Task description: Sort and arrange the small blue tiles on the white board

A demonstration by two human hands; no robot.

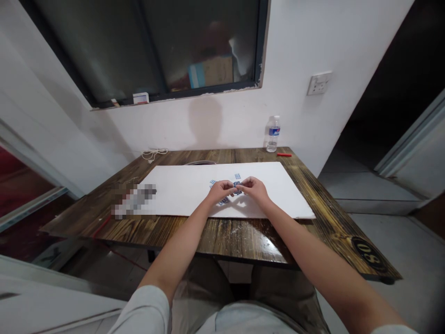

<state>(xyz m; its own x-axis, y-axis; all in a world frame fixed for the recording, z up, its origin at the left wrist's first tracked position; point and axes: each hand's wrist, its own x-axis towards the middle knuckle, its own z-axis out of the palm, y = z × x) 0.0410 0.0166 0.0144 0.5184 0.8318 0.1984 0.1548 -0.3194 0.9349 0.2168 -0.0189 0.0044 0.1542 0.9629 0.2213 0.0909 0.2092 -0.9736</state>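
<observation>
My left hand [222, 189] and my right hand [255, 187] meet above a white board [181, 185] on the table. Thumb and fingers of each hand are pinched together, with the fingertips almost touching. Whatever they grip is too small to make out. A dark blue patterned shape [238, 190] shows just behind and below the fingertips; whether it is held or lies on the board, I cannot tell. Around the hands are small blue-and-white shapes: one [237, 176] beyond the fingertips, another [223, 201] close under the left hand, partly covered.
The board lies on a dark wood-grain table [146, 231]. At the back right stand a water bottle [273, 134] and a red pen-like stick [284, 155]. A white cord [155, 152] is coiled at the back left. A blurred-out object [135, 200] covers the board's left end.
</observation>
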